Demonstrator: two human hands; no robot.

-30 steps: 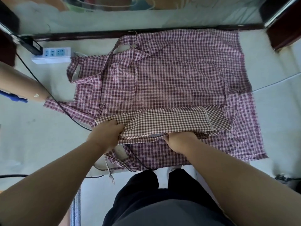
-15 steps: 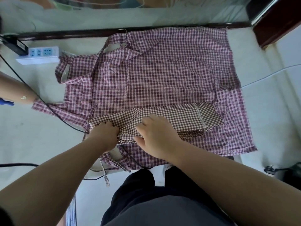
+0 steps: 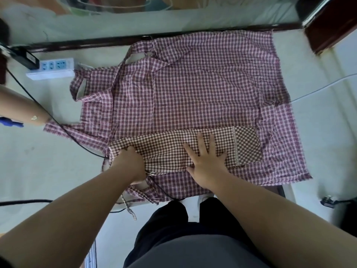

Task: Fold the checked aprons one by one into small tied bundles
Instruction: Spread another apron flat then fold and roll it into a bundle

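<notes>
Aprons cover the middle of the table: we see red aprons spread flat in overlapping layers, and a brown apron folded into a long strip lying across their near part. The right hand lies on the strip's middle, palm down, fingers straight and spread wide, pressing the cloth. The left hand sits at the strip's left end with its fingers curled round the cloth; we cannot see the fingertips, which are tucked into the fold. The strip's right end, crossed by a pale seam, lies free past the right hand. A tie hangs off the near table edge, beside dark trousers. A black cable runs from the far left over a red strap and goes under the aprons just beside the left hand. A power strip lies at the far left, near the red aprons. Another person's arm rests at the left edge.
</notes>
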